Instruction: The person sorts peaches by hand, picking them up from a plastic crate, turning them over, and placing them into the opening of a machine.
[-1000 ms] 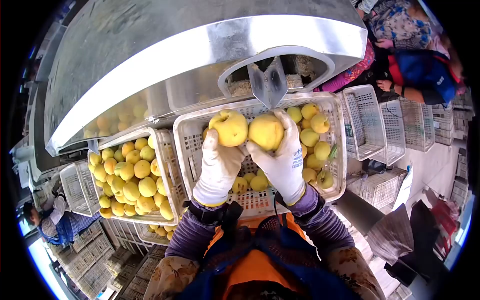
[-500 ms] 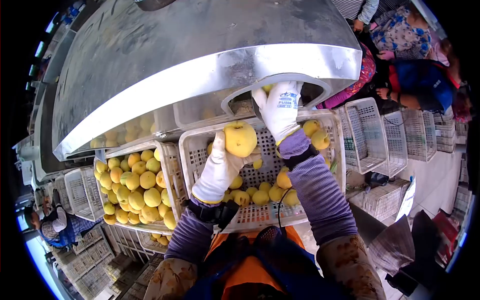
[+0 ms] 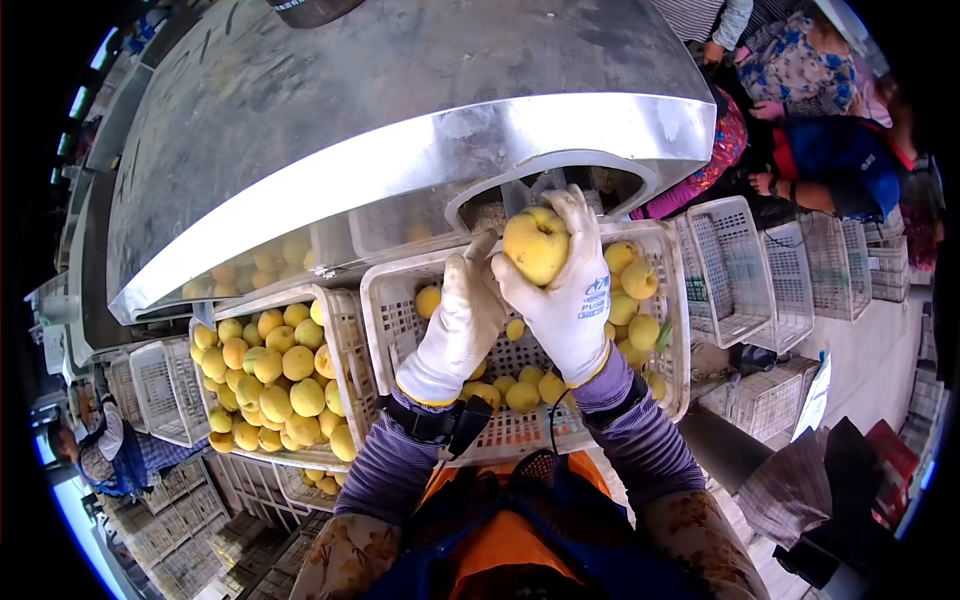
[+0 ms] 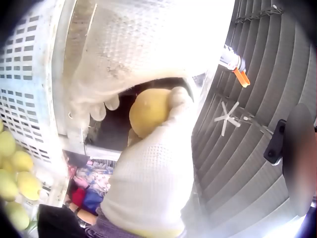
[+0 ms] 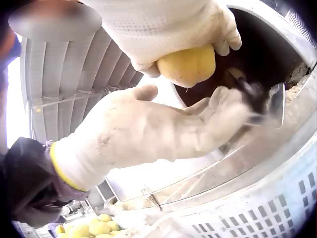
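Note:
Above the middle crate (image 3: 375, 330), the gloved right hand (image 3: 570, 300) grips a large yellow fruit (image 3: 537, 246) between thumb and fingers. Beside it the gloved left hand (image 3: 455, 325) has extended fingers with nothing visible in them, pointing toward the machine's round opening (image 3: 620, 182). In the right wrist view the left hand (image 5: 148, 126) lies below the fruit (image 5: 188, 67), a gap between them, its fingertips blurred near a metal chute. The left wrist view shows the fruit (image 4: 148, 111) in the right hand (image 4: 153, 173).
A metal machine (image 3: 400, 80) spans the far side. Yellow fruits (image 3: 640, 280) lie in the middle crate, and a fuller crate (image 3: 345, 380) stands left of it. Stacked crates (image 3: 735, 270) stand at the right; people (image 3: 830, 150) are at the upper right.
The right hand has come back out of the opening, now with a fruit. The left hand no longer holds its fruit and has moved right, beside the right hand.

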The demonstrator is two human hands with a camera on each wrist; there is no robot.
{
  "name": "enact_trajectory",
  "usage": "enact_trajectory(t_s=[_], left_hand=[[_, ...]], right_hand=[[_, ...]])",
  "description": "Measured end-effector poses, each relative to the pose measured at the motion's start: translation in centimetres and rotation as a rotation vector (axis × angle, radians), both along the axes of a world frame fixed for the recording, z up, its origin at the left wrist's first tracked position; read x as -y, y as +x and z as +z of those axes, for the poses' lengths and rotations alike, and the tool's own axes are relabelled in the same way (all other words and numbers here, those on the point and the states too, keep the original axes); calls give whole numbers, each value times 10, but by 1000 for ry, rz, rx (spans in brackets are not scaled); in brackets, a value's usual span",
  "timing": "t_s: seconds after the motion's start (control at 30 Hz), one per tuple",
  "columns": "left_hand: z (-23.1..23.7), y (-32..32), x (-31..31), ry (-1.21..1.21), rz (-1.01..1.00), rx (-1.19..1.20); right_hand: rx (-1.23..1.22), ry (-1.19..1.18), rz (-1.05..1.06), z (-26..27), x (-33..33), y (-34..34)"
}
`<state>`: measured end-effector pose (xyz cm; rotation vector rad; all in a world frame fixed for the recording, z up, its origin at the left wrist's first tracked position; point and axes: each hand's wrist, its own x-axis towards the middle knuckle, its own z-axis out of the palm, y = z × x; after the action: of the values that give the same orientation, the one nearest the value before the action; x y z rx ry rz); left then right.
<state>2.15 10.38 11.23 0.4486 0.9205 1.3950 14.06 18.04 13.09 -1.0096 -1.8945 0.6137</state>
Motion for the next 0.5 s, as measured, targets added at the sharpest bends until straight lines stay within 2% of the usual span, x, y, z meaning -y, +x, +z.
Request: enact_trajectory(t_s=[0.03,0.1,0.17,0.23,0.3,0.33,0.37,0.43,0.5], left_hand=[[-17,-1,2,3,44,-33],[-67,-9,24,-139,23,-143],[-111,-7,47,-229,-35,-305],[-196,15,78,-200,-115,-614],[-169,46,67,-296,-388,-1048],[-167,65,61,-293,-498,-1074],[-165,85,56,-285,-616,-1100],[-173,131,43,-242,-754,-1248],[-219,153,49,-245,-611,-1070]], right_hand=[[22,59,-114,-15,-14,-7],[226,141,-227,-62,-51,-20],[293,60,-175,-70,-81,-34],[266,95,-132,-65,-91,-35],[277,58,-1,-30,-97,-26],[85,-86,125,-24,-99,-17],[-17,112,61,-20,-91,-3],[-64,-326,106,-19,-54,41],[696,-215,107,-60,-35,97]])
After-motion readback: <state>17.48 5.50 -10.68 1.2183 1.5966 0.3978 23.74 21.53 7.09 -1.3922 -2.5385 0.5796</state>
